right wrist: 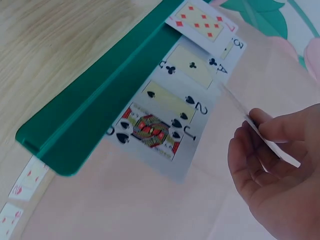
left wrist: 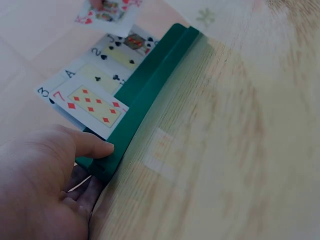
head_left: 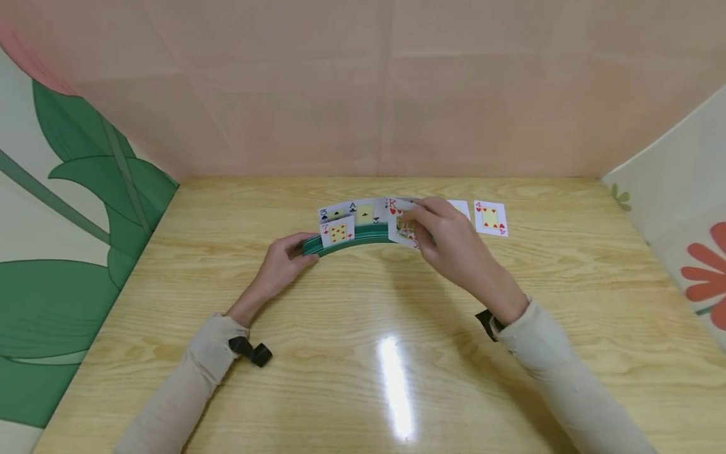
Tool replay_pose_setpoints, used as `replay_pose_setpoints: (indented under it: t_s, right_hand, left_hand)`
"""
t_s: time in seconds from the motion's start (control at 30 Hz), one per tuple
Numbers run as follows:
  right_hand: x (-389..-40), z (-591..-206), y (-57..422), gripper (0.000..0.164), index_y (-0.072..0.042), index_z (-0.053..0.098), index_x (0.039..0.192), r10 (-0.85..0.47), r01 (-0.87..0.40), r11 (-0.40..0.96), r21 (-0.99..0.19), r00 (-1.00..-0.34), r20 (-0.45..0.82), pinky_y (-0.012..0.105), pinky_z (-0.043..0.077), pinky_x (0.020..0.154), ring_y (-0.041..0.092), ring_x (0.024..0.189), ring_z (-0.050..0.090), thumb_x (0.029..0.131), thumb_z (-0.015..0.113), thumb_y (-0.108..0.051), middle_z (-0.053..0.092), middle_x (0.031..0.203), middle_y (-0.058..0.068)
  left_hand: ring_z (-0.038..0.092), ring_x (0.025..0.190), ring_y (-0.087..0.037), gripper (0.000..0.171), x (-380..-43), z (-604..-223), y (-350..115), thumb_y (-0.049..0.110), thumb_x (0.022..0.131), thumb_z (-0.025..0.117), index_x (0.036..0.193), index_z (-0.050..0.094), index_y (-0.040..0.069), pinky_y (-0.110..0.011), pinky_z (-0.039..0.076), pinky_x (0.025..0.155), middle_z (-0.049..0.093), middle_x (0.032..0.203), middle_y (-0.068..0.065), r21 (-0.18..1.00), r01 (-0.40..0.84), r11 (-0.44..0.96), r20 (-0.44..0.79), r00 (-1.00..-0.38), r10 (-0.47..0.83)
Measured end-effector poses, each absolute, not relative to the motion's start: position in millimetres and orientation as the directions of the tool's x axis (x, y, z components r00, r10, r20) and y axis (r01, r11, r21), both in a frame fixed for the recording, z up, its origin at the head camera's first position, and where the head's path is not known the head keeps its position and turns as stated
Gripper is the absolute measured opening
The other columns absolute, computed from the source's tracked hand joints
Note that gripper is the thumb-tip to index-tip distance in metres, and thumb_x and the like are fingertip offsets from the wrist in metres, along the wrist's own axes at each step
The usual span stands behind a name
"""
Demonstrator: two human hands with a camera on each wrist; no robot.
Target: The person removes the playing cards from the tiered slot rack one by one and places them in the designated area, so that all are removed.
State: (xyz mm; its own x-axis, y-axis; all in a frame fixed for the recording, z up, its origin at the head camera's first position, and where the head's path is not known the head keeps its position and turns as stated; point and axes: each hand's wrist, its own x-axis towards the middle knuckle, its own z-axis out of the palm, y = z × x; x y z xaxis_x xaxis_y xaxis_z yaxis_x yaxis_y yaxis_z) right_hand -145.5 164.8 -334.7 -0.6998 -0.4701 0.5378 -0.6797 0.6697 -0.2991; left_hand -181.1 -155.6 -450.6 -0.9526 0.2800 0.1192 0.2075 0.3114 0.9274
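My left hand [head_left: 278,261] grips the left end of a curved green card holder [head_left: 368,233], thumb on the front. In my right hand [head_left: 456,243] a king of hearts [head_left: 397,230] is pinched between thumb and fingers, held up near the holder's right part. It appears edge-on in the right wrist view. A seven of diamonds [head_left: 338,232] stands in the holder's front at the left. Behind it overlap a black three [head_left: 334,212], an ace of clubs [head_left: 365,212], a two of spades [right wrist: 170,102] and a jack of spades [right wrist: 152,131].
A four of hearts [head_left: 490,219] lies on the wooden table [head_left: 317,378] to the right of the holder. Another card [head_left: 463,207] lies beside it, mostly hidden by my right hand. A pinkish backdrop [head_left: 380,113] rises at the table's far edge, with patterned panels on both sides.
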Motion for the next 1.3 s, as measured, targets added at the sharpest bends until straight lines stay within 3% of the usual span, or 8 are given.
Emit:
replay_pose_setpoints:
  t_s: [0.23,0.53,0.77,1.1,1.3]
  right_hand:
    - [-143.5,-330.3,179.7,0.015,-0.001,0.068,0.103,-0.444,-0.666,0.683,-0.298,-0.704,0.555,0.036,0.05,0.066,0.022,0.083,0.058,0.091,0.061,0.003,0.061,0.101,0.011]
    - [-146.4,-326.6,201.8,0.032,0.001,0.07,0.114,-0.385,-0.648,0.706,-0.287,-0.691,0.612,0.034,0.046,0.057,0.024,0.074,0.056,0.089,0.057,0.015,0.062,0.101,0.016]
    - [-149.1,-320.7,213.7,0.032,0.0,0.071,0.113,-0.347,-0.651,0.71,-0.268,-0.654,0.672,0.022,0.038,0.061,0.021,0.072,0.056,0.088,0.06,0.016,0.067,0.101,0.016]
    - [-152.7,-314.7,231.0,0.029,0.001,0.069,0.115,-0.264,-0.576,0.749,-0.329,-0.714,0.648,0.021,0.04,0.067,0.027,0.081,0.061,0.09,0.06,0.013,0.068,0.107,0.018]
    - [-156.9,-312.4,246.9,0.029,0.004,0.067,0.115,-0.2,-0.523,0.769,-0.367,-0.743,0.639,0.011,0.037,0.065,0.029,0.08,0.062,0.088,0.062,0.012,0.068,0.107,0.019]
  left_hand:
    - [0.062,0.115,-0.024,0.038,-181.0,-450.9,-155.2,0.002,0.091,0.071,0.128,0.065,0.004,-0.036,0.051,0.098,0.064,0.128,-0.013,0.924,0.212,0.318,0.123,-0.953,0.278]
    - [0.061,0.115,-0.022,0.037,-181.7,-451.1,-154.9,0.002,0.091,0.071,0.127,0.065,0.004,-0.035,0.051,0.098,0.064,0.128,-0.013,0.925,0.212,0.315,0.124,-0.952,0.278]
    - [0.061,0.115,-0.024,0.037,-181.9,-451.8,-155.2,0.002,0.09,0.071,0.127,0.065,0.003,-0.035,0.051,0.098,0.064,0.128,-0.014,0.921,0.221,0.32,0.133,-0.952,0.275]
    - [0.062,0.114,-0.024,0.037,-184.0,-452.7,-155.0,0.002,0.09,0.072,0.127,0.066,0.003,-0.037,0.051,0.097,0.064,0.127,-0.015,0.932,0.207,0.296,0.126,-0.954,0.271]
    - [0.061,0.116,-0.03,0.039,-183.2,-451.8,-154.7,-0.001,0.091,0.07,0.129,0.063,-0.002,-0.041,0.05,0.098,0.062,0.129,-0.02,0.934,0.188,0.302,0.106,-0.957,0.269]
